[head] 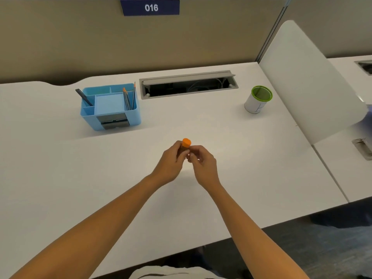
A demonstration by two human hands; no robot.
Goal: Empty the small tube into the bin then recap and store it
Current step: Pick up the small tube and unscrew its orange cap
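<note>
A small tube with an orange cap [186,142] is held above the middle of the white desk [60,178]. My left hand [171,164] is wrapped around the tube's body, which is mostly hidden by the fingers. My right hand [202,162] touches it from the right, fingertips just below the cap. The cap sits on the tube. A small white bin with a green rim [258,99] stands at the back right, open side tilted toward me. A blue desk organiser [110,107] with pencils stands at the back left.
An open grey cable tray [188,84] is set into the desk at the back. A white curved divider [310,81] stands on the right, with another desk beyond it. A beige partition with a "016" sign [150,7] closes the back.
</note>
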